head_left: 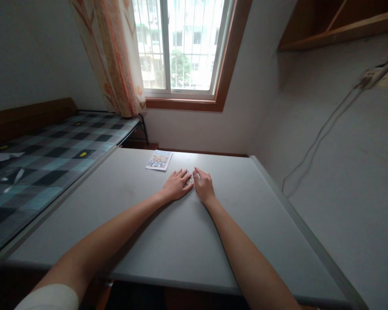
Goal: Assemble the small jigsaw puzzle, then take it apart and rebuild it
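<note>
My left hand [177, 184] lies palm down on the table, its fingers spread over a small patch of speckled pieces [189, 181]. They look like jigsaw pieces, but are too small and too covered to be sure. Just to the right of them, my right hand [203, 183] rests on its side, fingers loosely curved and thumb towards the patch. Nothing shows inside that hand, though its palm is partly hidden. Beyond my left hand lies a colourful printed picture sheet [159, 160], flat near the table's far edge.
Both forearms rest over the grey-white table [168, 241], which has raised side edges. A bed with a checked cover [97, 135] stands along the left. Ahead are a curtain [116, 64] and a barred window [194, 51]. A cable [317, 135] hangs down the right wall.
</note>
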`<state>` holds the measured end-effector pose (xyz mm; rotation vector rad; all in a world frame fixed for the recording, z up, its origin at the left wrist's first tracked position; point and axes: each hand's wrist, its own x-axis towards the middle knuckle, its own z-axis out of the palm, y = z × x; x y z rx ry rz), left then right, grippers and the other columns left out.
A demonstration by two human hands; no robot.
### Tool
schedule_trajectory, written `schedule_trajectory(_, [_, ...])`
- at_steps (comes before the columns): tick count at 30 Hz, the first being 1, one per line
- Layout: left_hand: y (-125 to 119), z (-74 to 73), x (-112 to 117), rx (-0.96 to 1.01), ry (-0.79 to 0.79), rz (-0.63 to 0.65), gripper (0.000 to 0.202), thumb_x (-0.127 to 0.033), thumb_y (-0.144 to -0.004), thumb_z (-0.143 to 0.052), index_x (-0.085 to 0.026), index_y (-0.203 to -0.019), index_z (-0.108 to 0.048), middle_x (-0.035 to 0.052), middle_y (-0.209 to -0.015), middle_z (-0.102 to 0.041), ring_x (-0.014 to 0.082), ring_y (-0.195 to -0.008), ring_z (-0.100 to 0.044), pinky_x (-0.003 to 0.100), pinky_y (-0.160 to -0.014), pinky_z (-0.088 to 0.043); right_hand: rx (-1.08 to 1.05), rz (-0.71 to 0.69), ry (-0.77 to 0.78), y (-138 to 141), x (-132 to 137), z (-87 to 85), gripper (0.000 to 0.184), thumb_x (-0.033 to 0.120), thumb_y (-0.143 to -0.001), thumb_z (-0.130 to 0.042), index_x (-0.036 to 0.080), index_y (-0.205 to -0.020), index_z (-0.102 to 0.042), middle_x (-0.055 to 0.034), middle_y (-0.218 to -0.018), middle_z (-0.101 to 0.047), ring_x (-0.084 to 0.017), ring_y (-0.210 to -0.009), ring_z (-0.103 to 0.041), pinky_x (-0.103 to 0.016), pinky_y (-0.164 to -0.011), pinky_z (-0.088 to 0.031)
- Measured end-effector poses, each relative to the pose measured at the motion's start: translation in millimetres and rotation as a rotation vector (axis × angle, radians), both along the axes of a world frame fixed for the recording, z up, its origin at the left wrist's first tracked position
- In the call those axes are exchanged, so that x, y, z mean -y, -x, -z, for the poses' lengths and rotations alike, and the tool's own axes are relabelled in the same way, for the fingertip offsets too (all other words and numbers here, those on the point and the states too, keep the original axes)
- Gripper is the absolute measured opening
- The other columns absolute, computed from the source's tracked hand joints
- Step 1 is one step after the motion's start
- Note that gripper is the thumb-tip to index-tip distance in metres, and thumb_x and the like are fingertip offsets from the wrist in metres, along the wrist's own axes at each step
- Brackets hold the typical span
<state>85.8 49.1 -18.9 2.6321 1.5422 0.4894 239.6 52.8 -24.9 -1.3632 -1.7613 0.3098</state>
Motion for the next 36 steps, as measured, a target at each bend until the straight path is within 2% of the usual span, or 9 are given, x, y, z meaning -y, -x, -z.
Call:
schedule_trajectory(5, [-29.1,-0.7,-22.7,0.038,0.003,-0.021,0.053,-0.05,-0.089,-0.048,-0.026,-0.137,-0.047,0.0084,-0.147,-0.042,0.0298,-0.135,-0.036,0.048,-0.111,-0.028,-0.046,0.165,-0.01,-12.4,-8.7,2.1,0.048,0.039,-0.095,-0.033,0.008,-0.118,-0.063,-0.0152,-0.119,-0.065,-0.025,-0.114,-0.055,-0.039,-0.101,-0.038])
schedule_trajectory(9, [-29.9,-4.5,-26.2,0.107,-0.081,-0.021,0.047,-0.046,-0.092,-0.044,-0.024,-0.133,-0.051,0.0087,-0.146,-0.042,0.0278,-0.137,-0.034,0.045,-0.111,-0.029,-0.004,0.196,0.018,-15.0,-8.7,0.9,0.049,0.037,-0.096,-0.029,0.01,-0.12,-0.062,-0.0139,-0.122,-0.063,-0.023,-0.114,-0.055,-0.037,-0.102,-0.038])
schedule_trajectory(12, [-10.7,-8.4,-28.1,0.171,-0.19,-0.03,0.043,-0.041,-0.096,-0.037,-0.021,-0.13,-0.054,0.0079,-0.147,-0.042,0.0229,-0.137,-0.034,0.038,-0.112,-0.03,0.126,0.17,0.072,-9.6,-1.3,-2.3,0.052,0.046,-0.094,-0.034,0.013,-0.127,-0.056,-0.0137,-0.13,-0.057,-0.025,-0.122,-0.049,-0.04,-0.104,-0.034])
schedule_trajectory(14, [12.4,-9.8,-31.7,0.166,-0.228,-0.104,0.043,-0.04,-0.097,-0.035,-0.021,-0.13,-0.054,0.0071,-0.146,-0.043,0.0226,-0.137,-0.035,0.039,-0.111,-0.03,0.258,0.13,0.102,-3.3,5.7,-4.6,0.063,0.059,-0.088,-0.043,0.019,-0.136,-0.048,-0.0134,-0.14,-0.048,-0.029,-0.13,-0.039,-0.044,-0.105,-0.032])
schedule_trajectory(18, [70.1,-8.0,-37.6,0.001,-0.146,-0.246,0.045,-0.042,-0.095,-0.037,-0.021,-0.131,-0.053,0.0097,-0.143,-0.046,0.0275,-0.134,-0.039,0.047,-0.11,-0.029,0.471,0.038,0.104,10.7,13.3,-7.5,0.085,0.073,-0.074,-0.052,0.028,-0.145,-0.034,-0.0103,-0.153,-0.028,-0.037,-0.14,-0.018,-0.05,-0.109,-0.022])
schedule_trajectory(22, [112.0,-4.4,-28.6,-0.09,-0.076,-0.286,0.045,-0.047,-0.095,-0.033,-0.024,-0.124,-0.059,0.0071,-0.137,-0.053,0.0244,-0.128,-0.047,0.04,-0.103,-0.038,0.558,0.049,0.178,22.2,7.4,-9.5,0.086,0.075,-0.075,-0.048,0.032,-0.147,-0.028,-0.0088,-0.156,-0.02,-0.039,-0.141,-0.014,-0.052,-0.109,-0.017])
schedule_trajectory(27, [129.3,-1.4,-9.3,-0.091,-0.085,-0.402,0.048,-0.047,-0.094,-0.034,-0.022,-0.126,-0.058,0.0081,-0.139,-0.052,0.0264,-0.128,-0.046,0.044,-0.105,-0.035,0.614,0.077,0.258,34.6,-5.0,-11.6,0.077,0.073,-0.079,-0.042,0.036,-0.145,-0.03,-0.0069,-0.156,-0.021,-0.039,-0.141,-0.015,-0.054,-0.109,-0.015])
schedule_trajectory(32, [131.7,0.2,-5.3,-0.099,-0.069,-0.404,0.049,-0.048,-0.092,-0.035,-0.023,-0.128,-0.056,0.0073,-0.139,-0.051,0.0258,-0.13,-0.043,0.043,-0.106,-0.034,0.614,0.116,0.283,41.8,-16.7,-8.7,0.063,0.065,-0.087,-0.033,0.032,-0.14,-0.043,-0.0079,-0.153,-0.029,-0.035,-0.14,-0.02,-0.053,-0.109,-0.013])
schedule_trajectory(36, [131.8,-0.3,-5.0,-0.08,-0.054,-0.403,0.049,-0.048,-0.092,-0.037,-0.023,-0.129,-0.056,0.0068,-0.14,-0.05,0.0265,-0.131,-0.042,0.045,-0.107,-0.032,0.623,0.101,0.295,41.5,-27.2,-8.0,0.06,0.059,-0.089,-0.031,0.03,-0.14,-0.043,-0.0076,-0.152,-0.032,-0.032,-0.139,-0.022,-0.05,-0.11,-0.014])
